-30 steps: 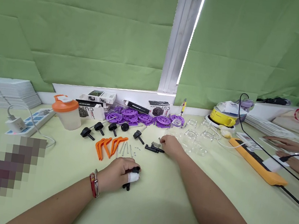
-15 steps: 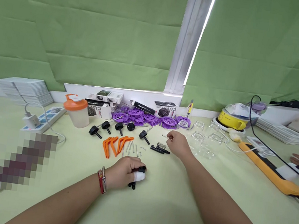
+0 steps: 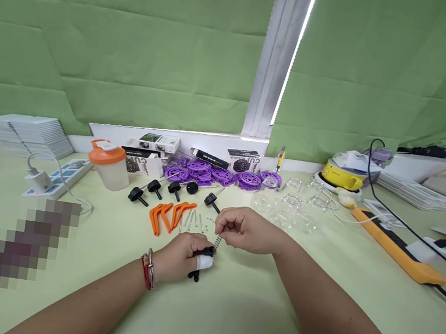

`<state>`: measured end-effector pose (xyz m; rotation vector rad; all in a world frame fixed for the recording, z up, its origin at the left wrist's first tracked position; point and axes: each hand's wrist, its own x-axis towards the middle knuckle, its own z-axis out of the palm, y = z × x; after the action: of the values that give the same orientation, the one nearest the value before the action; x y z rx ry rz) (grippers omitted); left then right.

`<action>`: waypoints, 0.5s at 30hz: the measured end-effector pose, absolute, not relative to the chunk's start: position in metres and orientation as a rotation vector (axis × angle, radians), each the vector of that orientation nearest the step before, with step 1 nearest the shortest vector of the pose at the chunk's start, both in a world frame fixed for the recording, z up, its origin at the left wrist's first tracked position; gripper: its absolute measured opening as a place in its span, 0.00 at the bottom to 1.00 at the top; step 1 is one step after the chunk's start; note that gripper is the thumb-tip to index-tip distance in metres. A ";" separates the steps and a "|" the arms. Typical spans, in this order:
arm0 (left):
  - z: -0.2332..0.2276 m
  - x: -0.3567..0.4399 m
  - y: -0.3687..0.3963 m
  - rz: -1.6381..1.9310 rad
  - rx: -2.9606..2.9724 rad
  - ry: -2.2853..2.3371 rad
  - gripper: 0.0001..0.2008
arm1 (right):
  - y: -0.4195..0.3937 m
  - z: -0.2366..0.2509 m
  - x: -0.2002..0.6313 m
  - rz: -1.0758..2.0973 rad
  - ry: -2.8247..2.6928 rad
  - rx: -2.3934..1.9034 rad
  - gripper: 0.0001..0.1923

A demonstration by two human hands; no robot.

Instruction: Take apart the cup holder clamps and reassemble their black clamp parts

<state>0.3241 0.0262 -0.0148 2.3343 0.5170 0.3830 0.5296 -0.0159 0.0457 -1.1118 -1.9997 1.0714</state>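
Two hands meet mid-table w/ bare pale-green top (image 3: 226, 322) all round my forearms, lots of room near me. My left hand (image 3: 181, 255), one finger taped white, is closed on a small black plastic part (image 3: 206, 253). My right hand (image 3: 245, 230) pinches a thin coiled metal spring (image 3: 218, 242), its lower end touching that part. Beyond: orange brackets (image 3: 168, 214), steel screws (image 3: 194, 221), purple discs (image 3: 213, 174).
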 end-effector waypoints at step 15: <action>-0.014 0.324 0.026 0.373 2.333 0.523 0.10 | -0.014 0.037 0.524 1.101 -2.010 -1.146 0.11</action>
<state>0.3243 0.0256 -0.0136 2.3333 0.5232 0.3732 0.5242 -0.0142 0.0371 -1.1460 -2.0104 1.1006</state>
